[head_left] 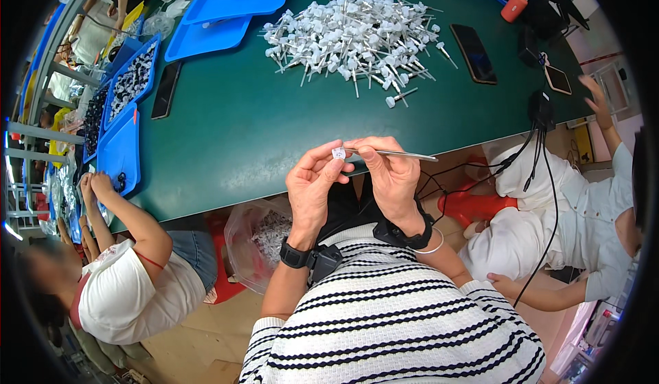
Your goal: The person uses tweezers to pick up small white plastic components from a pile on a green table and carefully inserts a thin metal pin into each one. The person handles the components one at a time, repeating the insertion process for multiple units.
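Between the thumb and fingers of my left hand (312, 181) is a small white plastic piece (338, 153) with dark marks on its face. My right hand (391, 178) pinches a slim metal tool (412, 155), perhaps tweezers. Its near end meets the white piece and its other end sticks out to the right. Both hands are close together over the near edge of the green table (226, 144). Farther back lies a heap of white plastic pieces with thin metal shafts (357, 37). One such piece (401, 98) rests just in front of the heap.
Phones lie left (166, 89) and right (473, 53) of the heap. Blue trays (206, 37) stand at the back left, and a tray of small parts (130, 78) along the left. Black cables (542, 120) hang at the right. People sit on both sides; a plastic bag (240, 247) is below the edge.
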Available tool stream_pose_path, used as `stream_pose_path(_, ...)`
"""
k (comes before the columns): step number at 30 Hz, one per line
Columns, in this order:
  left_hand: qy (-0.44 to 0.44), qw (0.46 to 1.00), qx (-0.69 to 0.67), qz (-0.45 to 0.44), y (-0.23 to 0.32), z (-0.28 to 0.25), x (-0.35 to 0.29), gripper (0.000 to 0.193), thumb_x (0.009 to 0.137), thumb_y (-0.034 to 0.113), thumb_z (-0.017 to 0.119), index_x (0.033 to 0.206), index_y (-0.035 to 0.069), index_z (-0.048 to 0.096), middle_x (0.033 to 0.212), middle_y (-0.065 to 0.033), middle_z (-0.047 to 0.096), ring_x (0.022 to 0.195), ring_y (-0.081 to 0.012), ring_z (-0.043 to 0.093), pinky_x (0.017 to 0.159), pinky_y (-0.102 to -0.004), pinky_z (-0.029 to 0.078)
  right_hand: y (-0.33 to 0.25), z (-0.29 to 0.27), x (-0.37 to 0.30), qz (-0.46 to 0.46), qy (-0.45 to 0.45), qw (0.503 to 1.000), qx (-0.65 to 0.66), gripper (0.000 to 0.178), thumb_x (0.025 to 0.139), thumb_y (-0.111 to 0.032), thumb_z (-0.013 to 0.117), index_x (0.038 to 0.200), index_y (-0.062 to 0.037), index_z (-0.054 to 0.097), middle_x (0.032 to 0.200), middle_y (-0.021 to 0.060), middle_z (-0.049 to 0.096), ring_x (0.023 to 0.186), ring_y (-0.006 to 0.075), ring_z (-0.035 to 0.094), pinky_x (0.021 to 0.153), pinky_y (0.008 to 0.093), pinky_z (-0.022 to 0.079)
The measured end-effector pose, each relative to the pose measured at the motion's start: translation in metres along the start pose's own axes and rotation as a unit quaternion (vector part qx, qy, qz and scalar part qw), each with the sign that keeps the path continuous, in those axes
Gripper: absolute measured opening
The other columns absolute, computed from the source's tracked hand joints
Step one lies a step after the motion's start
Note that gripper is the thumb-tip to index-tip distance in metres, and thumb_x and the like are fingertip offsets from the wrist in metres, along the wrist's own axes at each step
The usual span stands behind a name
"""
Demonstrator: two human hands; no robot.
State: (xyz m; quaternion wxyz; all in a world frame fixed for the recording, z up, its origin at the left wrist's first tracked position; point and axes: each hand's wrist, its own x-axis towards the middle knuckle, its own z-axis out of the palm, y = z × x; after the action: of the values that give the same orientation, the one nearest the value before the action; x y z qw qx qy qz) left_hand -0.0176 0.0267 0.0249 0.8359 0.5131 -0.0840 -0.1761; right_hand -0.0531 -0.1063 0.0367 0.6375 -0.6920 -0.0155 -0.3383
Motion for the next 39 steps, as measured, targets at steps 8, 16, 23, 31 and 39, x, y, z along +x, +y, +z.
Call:
stream_pose_path(8, -0.007, 1.0, 0.014, -0.013, 0.002, -0.002, 0.0, 0.03, 0.092, 0.005, 0.062, 0.121, -0.004, 0.059, 0.108, -0.0149, 0.067, 0.085, -0.0154, 0.067, 0.069, -0.0228, 0.054, 0.001, -0.006, 0.003, -0.023, -0.03, 0.999, -0.022, 0.01, 0.091, -0.009, 0.064, 0.094, -0.0001, 0.067, 0.087, 0.008, 0.07, 0.072, 0.016, 0.066, 0.065, 0.0266, 0.053)
stream_pose_path(16, -0.029, 0.997, 0.069, -0.005, 0.006, -0.007, -0.001, 0.031, 0.093, 0.004, 0.061, 0.123, -0.005, 0.059, 0.106, -0.0133, 0.067, 0.086, -0.0148, 0.067, 0.072, -0.0234, 0.055, -0.002, -0.014, 0.013, -0.048, -0.097, 0.992, -0.071, 0.008, 0.089, -0.008, 0.065, 0.092, -0.0005, 0.066, 0.084, 0.0073, 0.069, 0.064, 0.0175, 0.064, 0.056, 0.0274, 0.049)
stream_pose_path(23, -0.037, 0.996, 0.087, -0.004, 0.006, -0.011, -0.003, 0.031, 0.092, 0.002, 0.062, 0.122, -0.004, 0.06, 0.105, -0.0111, 0.067, 0.089, -0.0151, 0.067, 0.075, -0.0239, 0.055, -0.008, -0.016, 0.024, -0.07, -0.179, 0.975, -0.109, 0.007, 0.087, -0.008, 0.066, 0.091, -0.0036, 0.066, 0.082, 0.0074, 0.068, 0.063, 0.0232, 0.065, 0.055, 0.0295, 0.05)
stream_pose_path(31, -0.021, 0.998, 0.055, -0.003, 0.016, -0.003, 0.002, 0.029, 0.091, -0.001, 0.061, 0.12, -0.004, 0.058, 0.108, -0.0133, 0.066, 0.091, -0.0148, 0.066, 0.077, -0.0247, 0.055, -0.021, -0.016, 0.025, -0.073, -0.102, 0.99, -0.058, 0.009, 0.087, -0.008, 0.067, 0.093, -0.0016, 0.067, 0.088, 0.0088, 0.07, 0.072, 0.0206, 0.069, 0.062, 0.0279, 0.054)
stream_pose_path(39, -0.006, 0.999, 0.04, 0.007, 0.011, -0.003, 0.008, 0.019, 0.091, 0.0, 0.061, 0.11, -0.002, 0.06, 0.104, -0.0129, 0.066, 0.084, -0.012, 0.063, 0.072, -0.0244, 0.056, -0.007, -0.027, 0.007, 0.026, -0.093, 0.994, -0.056, 0.015, 0.093, -0.01, 0.061, 0.098, 0.0038, 0.064, 0.096, 0.013, 0.07, 0.085, 0.0184, 0.069, 0.077, 0.0285, 0.056)
